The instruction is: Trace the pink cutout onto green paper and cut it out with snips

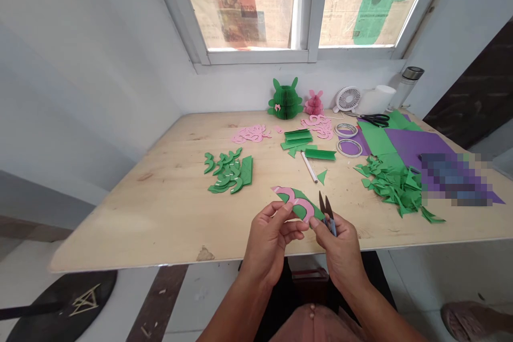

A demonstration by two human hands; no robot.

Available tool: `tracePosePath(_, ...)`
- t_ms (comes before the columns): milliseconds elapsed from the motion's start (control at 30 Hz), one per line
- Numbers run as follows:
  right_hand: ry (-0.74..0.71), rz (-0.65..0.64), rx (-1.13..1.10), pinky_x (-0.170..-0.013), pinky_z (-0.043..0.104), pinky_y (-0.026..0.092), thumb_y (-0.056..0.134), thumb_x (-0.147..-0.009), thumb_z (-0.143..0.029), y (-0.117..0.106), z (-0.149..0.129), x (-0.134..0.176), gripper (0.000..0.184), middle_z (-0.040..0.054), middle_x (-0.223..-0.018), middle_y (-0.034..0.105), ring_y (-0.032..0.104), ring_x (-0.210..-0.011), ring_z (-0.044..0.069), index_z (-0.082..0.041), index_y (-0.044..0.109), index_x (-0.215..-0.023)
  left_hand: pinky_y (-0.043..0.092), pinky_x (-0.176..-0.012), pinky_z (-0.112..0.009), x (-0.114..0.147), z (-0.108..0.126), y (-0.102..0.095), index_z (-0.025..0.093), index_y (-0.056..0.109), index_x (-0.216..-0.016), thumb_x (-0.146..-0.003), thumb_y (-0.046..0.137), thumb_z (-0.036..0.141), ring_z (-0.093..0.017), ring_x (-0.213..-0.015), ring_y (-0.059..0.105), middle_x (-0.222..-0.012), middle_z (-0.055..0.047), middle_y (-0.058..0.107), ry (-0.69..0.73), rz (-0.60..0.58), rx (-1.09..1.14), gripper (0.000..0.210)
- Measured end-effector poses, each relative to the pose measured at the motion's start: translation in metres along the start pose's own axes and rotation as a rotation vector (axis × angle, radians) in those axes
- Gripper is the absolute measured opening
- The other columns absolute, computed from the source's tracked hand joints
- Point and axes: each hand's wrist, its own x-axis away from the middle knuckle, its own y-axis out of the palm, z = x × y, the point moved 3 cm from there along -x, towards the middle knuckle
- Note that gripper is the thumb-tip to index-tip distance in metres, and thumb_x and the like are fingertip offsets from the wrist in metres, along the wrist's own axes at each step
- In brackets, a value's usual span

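My left hand [269, 238] pinches a folded piece of green paper [317, 210] with a pink wavy paper cutout [303, 208] lying on top of it. Scissors [327, 208] with dark, parted blades and a bluish handle are in my right hand [340, 243], pointing up and away from me. The thumb of that hand also presses on the right end of the pink cutout. Both hands are just above the table's near edge. To their left lies a pile of wavy green cutouts [229, 173] on folded green paper.
Green scraps [395, 184] heap at the right, beside purple sheets [417, 144] and black scissors [375, 119]. A white pen [309, 166], tape rolls [349, 148] and pink cutouts [252, 133] lie mid-table. A green honeycomb paper figure [285, 101] and a small fan [348, 99] stand at the back.
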Motion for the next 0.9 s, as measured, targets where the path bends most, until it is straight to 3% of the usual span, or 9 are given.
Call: tracePosePath(900,-0.031,-0.077,0.074,-0.047,0.023,0.018,0.07,-0.074,-0.037,0.0005,-0.0018,-0.0032,0.023,-0.0056,-0.058,0.039,0.023,-0.053,0.009,-0.016,0.062,-0.07,0.054,-0.052,-0.02,-0.0031,0.0032,-0.0009,0.016,0.055,-0.076,-0.072,0.072,0.018,-0.014,-0.056,0.068,-0.063,-0.004,0.071,-0.046,-0.032,0.011,0.017)
